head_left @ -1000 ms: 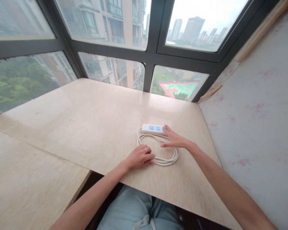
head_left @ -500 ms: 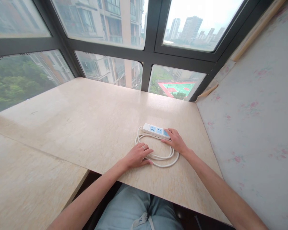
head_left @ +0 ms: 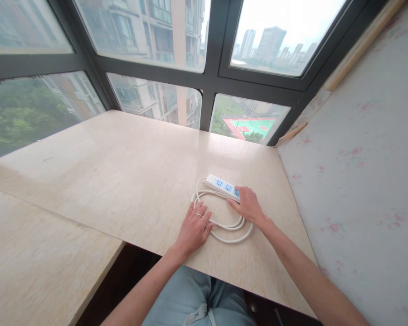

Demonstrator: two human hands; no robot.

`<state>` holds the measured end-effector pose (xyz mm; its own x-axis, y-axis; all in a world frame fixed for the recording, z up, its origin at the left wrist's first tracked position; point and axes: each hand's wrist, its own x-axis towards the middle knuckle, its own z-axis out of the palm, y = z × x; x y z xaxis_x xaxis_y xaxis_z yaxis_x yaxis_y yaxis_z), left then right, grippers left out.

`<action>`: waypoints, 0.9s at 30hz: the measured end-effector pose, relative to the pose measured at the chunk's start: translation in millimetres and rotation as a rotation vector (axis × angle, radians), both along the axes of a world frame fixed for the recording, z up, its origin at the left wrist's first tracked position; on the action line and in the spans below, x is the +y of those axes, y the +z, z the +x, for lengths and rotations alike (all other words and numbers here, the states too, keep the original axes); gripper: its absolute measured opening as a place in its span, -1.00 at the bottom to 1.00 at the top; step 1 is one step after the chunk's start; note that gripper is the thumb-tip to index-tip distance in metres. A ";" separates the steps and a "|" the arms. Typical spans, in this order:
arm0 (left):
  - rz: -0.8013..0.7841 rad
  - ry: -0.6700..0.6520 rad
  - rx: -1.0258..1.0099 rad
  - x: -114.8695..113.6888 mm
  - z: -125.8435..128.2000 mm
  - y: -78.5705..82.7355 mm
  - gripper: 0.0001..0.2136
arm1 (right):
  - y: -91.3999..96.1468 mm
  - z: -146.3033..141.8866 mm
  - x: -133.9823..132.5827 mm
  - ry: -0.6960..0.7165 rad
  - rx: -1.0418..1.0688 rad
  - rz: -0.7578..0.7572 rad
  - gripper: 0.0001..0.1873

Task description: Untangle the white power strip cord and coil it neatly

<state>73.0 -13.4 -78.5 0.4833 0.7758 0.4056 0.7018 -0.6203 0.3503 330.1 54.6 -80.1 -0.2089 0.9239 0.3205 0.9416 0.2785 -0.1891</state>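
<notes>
A white power strip (head_left: pixel 215 182) with blue socket faces lies on the pale stone-look ledge. Its white cord (head_left: pixel 231 241) forms a loose coil on the near side of the strip. My right hand (head_left: pixel 250 206) grips the strip's right end, fingers over the top and thumb along the near side, covering part of the last socket. Resting on the coil's left side is my left hand (head_left: pixel 194 228), a ring on one finger. Its fingers are stretched out and slightly apart, and they hide part of the cord.
Dark-framed windows (head_left: pixel 212 81) border the ledge (head_left: pixel 139 158) at the back and left. A wall with flowered paper (head_left: pixel 360 181) rises at the right. Another ledge section (head_left: pixel 37 258) extends toward me at the left, beside a dark gap (head_left: pixel 122 271).
My left hand has turned, its fingers now pointing more away from me and spread flatter. The strip has shifted slightly right and angled a little, with my right hand still on it.
</notes>
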 end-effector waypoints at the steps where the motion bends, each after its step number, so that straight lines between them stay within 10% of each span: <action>1: -0.010 0.020 -0.006 -1.2 0.3 -0.4 -0.73 | 4.8 -1.2 3.7 -0.001 -0.030 -0.028 -0.42; 11: -0.144 0.169 -0.149 -26.0 1.5 -9.1 -0.49 | 26.1 -36.7 55.2 0.328 -0.069 -0.190 -0.24; 17: -0.184 0.015 -0.107 -32.0 1.8 -4.9 -0.21 | 19.9 -45.9 30.7 0.159 -0.165 -0.130 -0.32; 27: -0.234 -0.029 -0.061 -9.5 6.1 5.1 -0.50 | 24.4 -40.2 6.5 -0.103 -0.265 -0.145 -0.34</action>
